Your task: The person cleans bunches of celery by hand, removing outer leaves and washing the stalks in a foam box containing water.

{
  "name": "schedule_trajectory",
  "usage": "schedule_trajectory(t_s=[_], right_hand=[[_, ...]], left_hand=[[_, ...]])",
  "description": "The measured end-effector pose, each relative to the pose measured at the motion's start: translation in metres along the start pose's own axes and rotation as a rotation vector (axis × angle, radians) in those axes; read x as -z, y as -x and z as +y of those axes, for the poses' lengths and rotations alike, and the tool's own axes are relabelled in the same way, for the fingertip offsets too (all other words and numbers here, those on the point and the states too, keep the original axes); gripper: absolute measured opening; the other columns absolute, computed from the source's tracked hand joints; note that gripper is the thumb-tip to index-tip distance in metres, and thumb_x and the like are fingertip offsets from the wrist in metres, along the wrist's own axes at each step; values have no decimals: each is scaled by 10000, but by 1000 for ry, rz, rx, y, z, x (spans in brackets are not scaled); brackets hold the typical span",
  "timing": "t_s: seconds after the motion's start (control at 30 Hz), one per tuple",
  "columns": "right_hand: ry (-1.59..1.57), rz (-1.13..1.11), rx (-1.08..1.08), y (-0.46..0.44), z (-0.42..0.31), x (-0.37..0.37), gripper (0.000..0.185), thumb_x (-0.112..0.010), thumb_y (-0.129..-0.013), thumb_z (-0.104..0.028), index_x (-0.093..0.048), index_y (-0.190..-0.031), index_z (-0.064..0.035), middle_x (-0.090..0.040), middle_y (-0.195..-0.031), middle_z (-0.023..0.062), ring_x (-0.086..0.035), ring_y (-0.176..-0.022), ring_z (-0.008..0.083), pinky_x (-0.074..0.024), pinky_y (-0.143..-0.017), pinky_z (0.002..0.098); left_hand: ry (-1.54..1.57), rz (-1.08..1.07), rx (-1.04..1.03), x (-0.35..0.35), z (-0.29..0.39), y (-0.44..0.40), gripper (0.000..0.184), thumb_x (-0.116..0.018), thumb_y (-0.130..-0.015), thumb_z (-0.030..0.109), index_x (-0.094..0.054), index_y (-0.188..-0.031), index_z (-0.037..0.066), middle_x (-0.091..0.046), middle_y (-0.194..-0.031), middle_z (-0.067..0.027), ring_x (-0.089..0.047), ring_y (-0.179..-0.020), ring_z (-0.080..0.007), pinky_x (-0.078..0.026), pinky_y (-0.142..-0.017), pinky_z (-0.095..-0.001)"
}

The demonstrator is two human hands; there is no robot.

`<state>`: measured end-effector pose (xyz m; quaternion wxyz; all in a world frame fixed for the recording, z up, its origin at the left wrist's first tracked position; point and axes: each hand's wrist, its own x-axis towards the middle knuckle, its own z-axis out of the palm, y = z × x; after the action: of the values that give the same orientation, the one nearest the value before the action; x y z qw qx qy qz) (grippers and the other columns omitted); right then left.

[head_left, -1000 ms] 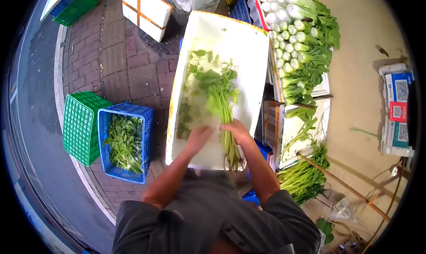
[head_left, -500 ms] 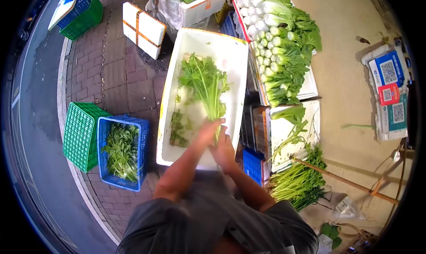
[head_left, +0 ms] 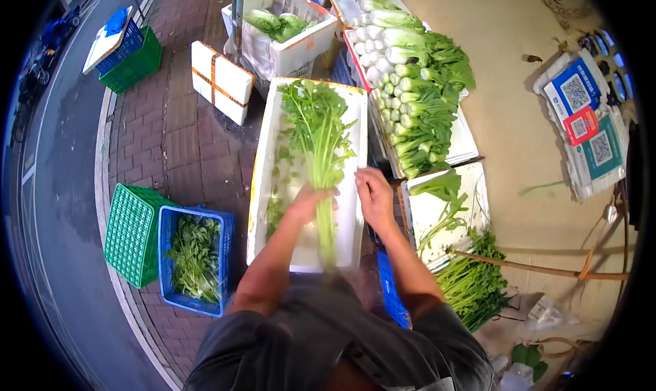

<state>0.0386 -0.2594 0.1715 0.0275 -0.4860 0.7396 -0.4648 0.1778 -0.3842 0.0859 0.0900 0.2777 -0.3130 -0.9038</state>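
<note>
My left hand (head_left: pixel 309 204) is wrapped around the stalks of a bunch of celery (head_left: pixel 320 148). The leafy tops point away from me, and the pale stalk ends reach back toward my body. Below the bunch lies a white foam box (head_left: pixel 258 179), with loose green leaves (head_left: pixel 275 210) inside along its left side. My right hand (head_left: pixel 376 196) has come off the stalks and hovers by the box's right rim with its fingers curled closed. Whatever is between those fingers, if anything, is too small to make out.
Bok choy (head_left: pixel 410 118) and napa cabbages (head_left: pixel 396 32) are stacked at right. Nearer lies a pile of thin green stalks (head_left: pixel 471 282), with a wooden stick (head_left: pixel 533 267) beside it. A blue crate (head_left: pixel 225 264) of greens and a green crate (head_left: pixel 133 234) stand at left.
My right hand has left the celery and moved right to the box rim. My left hand keeps hold of the bunch, now lifted higher and straighter. The camera view has shifted.
</note>
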Motion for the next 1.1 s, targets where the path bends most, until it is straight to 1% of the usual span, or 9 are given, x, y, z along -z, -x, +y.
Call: schedule_trajectory(t_s=[0.17, 0.27, 0.4, 0.5, 0.63, 0.67, 0.8, 0.97, 1.1], right_hand=[[338, -72, 349, -72, 0, -4, 201, -683, -830, -52, -730, -1025, -62, -647, -1198, 140, -607, -1090, 343, -398, -1097, 542], [499, -157, 378, -90, -6, -7, 168, -727, -817, -87, -727, -985, -83, -606, -1240, 142, -564, -1124, 335, -301, -1153, 601], [571, -103, 384, -81, -12, -9, 149, -755, -775, -106, -690, -910, -111, -597, -1141, 107, -547, -1127, 328, -277, -1159, 620], [519, -83, 371, -73, -12, -16, 128, -747, -774, -82, -658, -865, -98, -596, -1172, 108, -547, -1131, 320, -266, -1168, 612], [329, -101, 261, -55, -8, -20, 163, -736, -795, -54, -622, -910, -73, -658, -969, 104, -638, -927, 338, -411, -1083, 589], [327, -36, 347, -53, -11, -20, 161, -725, -814, -45, -619, -935, -61, -657, -866, 111, -652, -848, 343, -528, -924, 513], [226, -106, 238, -42, -19, -30, 56, -598, -868, -90, -616, -846, -42, -614, -806, 171, -605, -813, 395, -481, -734, 507], [363, -273, 156, -34, -25, -36, 90, -612, -852, -110, -630, -817, -28, -637, -838, 194, -623, -820, 409, -493, -744, 501], [380, -341, 47, -30, -15, -51, 109, -589, -874, -116, -642, -853, -23, -658, -892, 205, -640, -843, 410, -505, -767, 484]], left_hand=[[-161, -51, -53, 2, 27, 10, 361, -686, -868, 70, -596, -1206, -22, -695, -1008, -136, -679, -781, -233, -595, -683, -377], [-215, -88, -92, 4, 41, 20, 378, -682, -861, 67, -582, -1214, -21, -682, -984, -138, -667, -759, -229, -585, -669, -368], [-255, -122, -121, 13, 63, 30, 396, -675, -847, 55, -571, -1219, -31, -670, -973, -143, -658, -741, -227, -576, -656, -362], [-312, -132, -144, 22, 73, 36, 399, -671, -836, 43, -572, -1215, -35, -663, -979, -140, -651, -718, -225, -571, -651, -359], [-358, -89, -133, 36, 79, 44, 407, -687, -830, 36, -580, -1217, -35, -669, -969, -134, -652, -703, -220, -559, -646, -358], [-381, -65, -127, 37, 81, 47, 405, -688, -829, 32, -581, -1215, -34, -669, -968, -133, -652, -699, -218, -556, -646, -358], [-411, -21, -108, 40, 87, 57, 374, -686, -829, 16, -583, -1186, -31, -646, -926, -109, -643, -675, -213, -545, -648, -352], [-470, -64, -111, 55, 91, 70, 310, -679, -829, 13, -594, -1124, -29, -627, -910, -93, -635, -675, -206, -546, -643, -359], [-547, -45, -103, 46, 92, 83, 273, -650, -831, 13, -595, -1094, -34, -624, -791, -95, -617, -631, -202, -505, -602, -346]])
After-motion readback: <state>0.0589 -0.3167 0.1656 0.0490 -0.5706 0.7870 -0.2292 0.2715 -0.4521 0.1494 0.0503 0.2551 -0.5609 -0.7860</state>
